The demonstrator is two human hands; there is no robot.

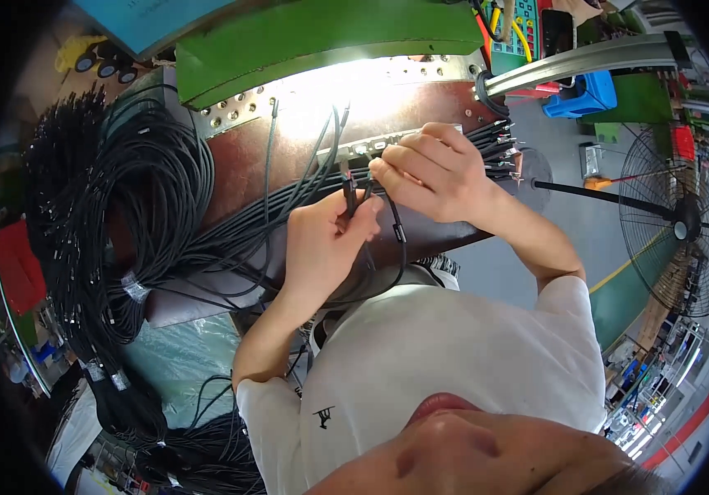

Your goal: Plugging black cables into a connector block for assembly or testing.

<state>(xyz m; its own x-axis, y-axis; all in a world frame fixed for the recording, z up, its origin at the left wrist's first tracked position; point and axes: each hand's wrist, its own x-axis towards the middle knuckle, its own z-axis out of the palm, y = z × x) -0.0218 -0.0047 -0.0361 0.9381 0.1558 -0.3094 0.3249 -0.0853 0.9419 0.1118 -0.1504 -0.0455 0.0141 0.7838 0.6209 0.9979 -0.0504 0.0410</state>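
Near the middle of the bench, my left hand [320, 239] is closed around a black cable [349, 196], its end pointing away from me. My right hand [445, 175] sits just beyond and to the right, fingers curled in a pinch at a narrow metal fixture [334, 155]. What those fingertips grip is hidden behind them. A looped black cable [400, 233] with a small sleeve hangs below both hands. More black cables [231, 231] run across the bench, passing beside and behind my left hand.
A large coil of black cables [152, 173] hangs at the left. Cable ends with metal tips [507, 153] stick out on the right. A green machine housing [330, 45] and a bright lamp glow lie beyond; a black fan [685, 223] stands at right.
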